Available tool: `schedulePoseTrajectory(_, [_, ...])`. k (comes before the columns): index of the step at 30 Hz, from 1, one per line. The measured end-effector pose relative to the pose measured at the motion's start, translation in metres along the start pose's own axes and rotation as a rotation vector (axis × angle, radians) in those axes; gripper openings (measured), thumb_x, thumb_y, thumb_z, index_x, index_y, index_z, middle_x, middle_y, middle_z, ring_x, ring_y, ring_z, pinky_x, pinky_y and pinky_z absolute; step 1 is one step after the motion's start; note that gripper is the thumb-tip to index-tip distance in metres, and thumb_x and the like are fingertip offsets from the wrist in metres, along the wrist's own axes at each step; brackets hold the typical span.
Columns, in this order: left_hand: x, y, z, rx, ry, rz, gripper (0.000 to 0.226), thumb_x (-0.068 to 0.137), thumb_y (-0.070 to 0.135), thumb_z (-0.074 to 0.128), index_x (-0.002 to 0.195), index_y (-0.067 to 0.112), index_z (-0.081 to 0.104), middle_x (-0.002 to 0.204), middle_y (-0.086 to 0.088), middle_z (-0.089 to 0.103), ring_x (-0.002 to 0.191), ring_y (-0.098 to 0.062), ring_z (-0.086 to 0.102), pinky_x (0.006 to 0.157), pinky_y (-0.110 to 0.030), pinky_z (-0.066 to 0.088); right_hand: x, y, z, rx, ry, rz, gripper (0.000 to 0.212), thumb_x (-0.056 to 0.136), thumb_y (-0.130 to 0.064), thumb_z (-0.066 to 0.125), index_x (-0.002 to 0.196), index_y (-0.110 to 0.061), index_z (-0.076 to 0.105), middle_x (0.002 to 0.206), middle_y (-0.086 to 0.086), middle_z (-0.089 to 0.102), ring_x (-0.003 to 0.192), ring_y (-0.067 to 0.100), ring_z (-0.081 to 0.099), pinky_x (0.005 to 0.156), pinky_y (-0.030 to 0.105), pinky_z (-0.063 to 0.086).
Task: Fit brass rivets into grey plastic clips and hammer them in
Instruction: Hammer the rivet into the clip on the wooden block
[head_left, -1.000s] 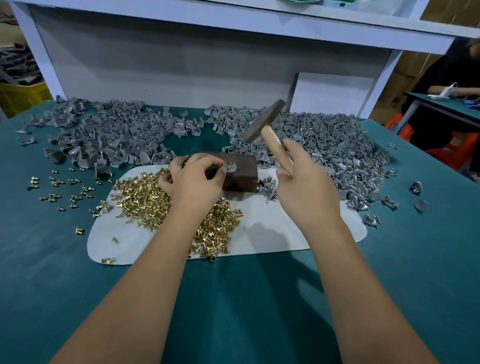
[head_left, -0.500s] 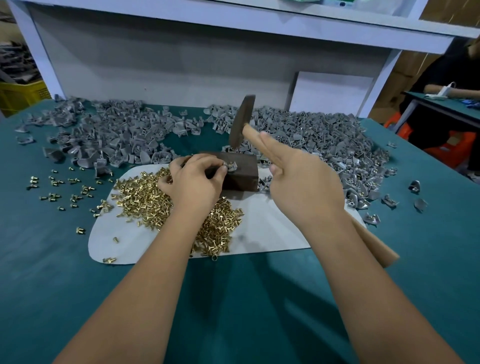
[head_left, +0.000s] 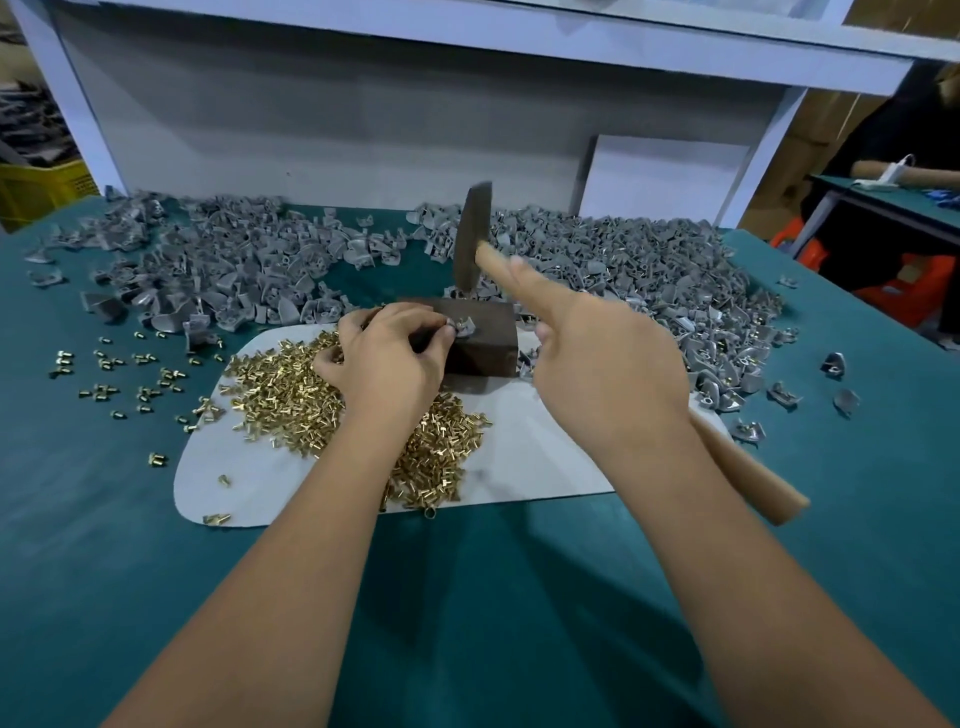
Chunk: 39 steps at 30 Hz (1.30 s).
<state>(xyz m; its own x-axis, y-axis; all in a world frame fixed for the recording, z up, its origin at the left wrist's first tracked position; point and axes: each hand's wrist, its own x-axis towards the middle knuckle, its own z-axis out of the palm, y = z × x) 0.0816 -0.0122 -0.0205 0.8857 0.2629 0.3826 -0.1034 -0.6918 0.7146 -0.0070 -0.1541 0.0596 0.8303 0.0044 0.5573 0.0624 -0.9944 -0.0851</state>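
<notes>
A dark block (head_left: 483, 343) stands on a white mat (head_left: 524, 457). On its top lies a grey plastic clip (head_left: 464, 326), pinched at its left side by my left hand (head_left: 387, 356). My right hand (head_left: 605, 364) grips a wooden-handled hammer (head_left: 471, 236), index finger stretched along the handle. The hammer head is upright just above and behind the block. Its handle end sticks out below my wrist at the right. A heap of brass rivets (head_left: 291, 395) covers the mat's left part, under my left hand.
Grey clips (head_left: 234, 270) lie heaped across the back of the teal table (head_left: 467, 597), with a second heap (head_left: 649, 286) at the right. Loose rivets (head_left: 104, 374) are scattered on the left. A white shelf frame stands behind. Another person sits at a far right table.
The hammer swung from a raised, tilted pose down to upright over the block. My right hand moved forward and left. My left hand stayed holding the clip.
</notes>
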Motion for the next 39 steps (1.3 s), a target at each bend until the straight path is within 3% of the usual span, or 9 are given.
schedulePoseTrajectory(2, [0.000,0.000,0.001,-0.013,0.015,0.008,0.008,0.086,0.046,0.066,0.087,0.040,0.072,0.110,0.028,0.063,0.130,-0.012,0.032,0.090,-0.038,0.011,-0.001,0.000,0.002,-0.008,0.006,-0.010,0.083,0.086,-0.013,0.055,0.137,-0.059,0.009,0.067,0.000,0.054,0.046,0.018,0.034,0.042,0.022,0.021])
schedulePoseTrajectory(7, [-0.002,0.002,-0.003,-0.020,-0.005,0.026,0.005,0.087,0.044,0.065,0.083,0.043,0.068,0.112,0.027,0.063,0.128,-0.014,0.032,0.087,-0.039,0.012,0.000,0.006,0.008,0.026,-0.086,-0.068,0.078,0.088,-0.015,0.052,0.136,-0.065,0.017,0.093,-0.003,0.070,0.071,0.025,0.061,0.054,0.027,0.033])
schedulePoseTrajectory(12, [0.001,0.005,-0.008,-0.104,-0.134,-0.027,0.011,0.090,0.044,0.062,0.079,0.044,0.062,0.109,0.030,0.052,0.131,-0.015,0.025,0.100,-0.043,0.012,0.008,0.014,0.019,0.255,0.031,0.155,0.069,0.093,-0.011,0.048,0.141,-0.055,0.025,0.085,-0.001,0.063,0.063,0.019,0.047,0.053,0.030,0.034])
schedulePoseTrajectory(17, [0.001,0.009,-0.013,-0.160,-0.198,-0.083,0.022,0.092,0.040,0.059,0.071,0.044,0.059,0.114,0.026,0.045,0.135,-0.015,0.021,0.111,-0.051,0.009,0.011,0.029,0.035,0.217,-0.045,0.319,0.054,0.094,-0.010,0.047,0.138,-0.040,0.041,0.084,-0.001,0.059,0.068,0.022,0.050,0.052,0.029,0.034])
schedulePoseTrajectory(22, [0.001,0.010,-0.014,-0.196,-0.210,-0.092,0.019,0.093,0.038,0.058,0.075,0.042,0.061,0.111,0.028,0.046,0.135,-0.013,0.021,0.109,-0.044,0.009,0.002,0.044,0.051,0.207,-0.145,0.398,0.018,0.093,-0.014,0.045,0.110,-0.019,0.050,0.092,0.007,0.064,0.075,0.030,0.050,0.059,0.034,0.036])
schedulePoseTrajectory(25, [0.000,0.010,-0.015,-0.212,-0.218,-0.099,0.020,0.093,0.038,0.058,0.074,0.042,0.062,0.118,0.028,0.049,0.134,-0.011,0.021,0.108,-0.042,0.008,-0.002,0.048,0.054,0.174,-0.211,0.430,0.021,0.092,-0.014,0.046,0.112,-0.019,0.048,0.087,0.005,0.057,0.073,0.029,0.044,0.056,0.033,0.031])
schedulePoseTrajectory(28, [0.000,0.009,-0.015,-0.226,-0.217,-0.096,0.021,0.093,0.038,0.058,0.072,0.043,0.061,0.115,0.029,0.049,0.133,-0.009,0.021,0.105,-0.040,0.009,-0.001,0.052,0.056,0.154,-0.246,0.435,0.011,0.090,-0.014,0.048,0.100,-0.015,0.050,0.084,0.007,0.059,0.069,0.030,0.045,0.048,0.029,0.024])
schedulePoseTrajectory(34, [0.000,0.007,-0.013,-0.229,-0.209,-0.084,0.021,0.093,0.040,0.059,0.072,0.042,0.061,0.116,0.029,0.050,0.132,-0.008,0.021,0.106,-0.041,0.010,0.001,0.050,0.057,0.117,-0.279,0.409,0.014,0.085,-0.018,0.051,0.095,-0.016,0.061,0.081,0.007,0.062,0.072,0.032,0.052,0.057,0.029,0.035])
schedulePoseTrajectory(39, [-0.002,0.007,-0.014,-0.201,-0.172,-0.053,0.018,0.092,0.039,0.060,0.074,0.041,0.061,0.108,0.029,0.052,0.132,-0.010,0.022,0.096,-0.034,0.011,0.001,0.047,0.056,0.063,-0.280,0.398,0.019,0.088,-0.022,0.051,0.097,-0.014,0.065,0.076,0.006,0.056,0.069,0.031,0.050,0.058,0.028,0.035])
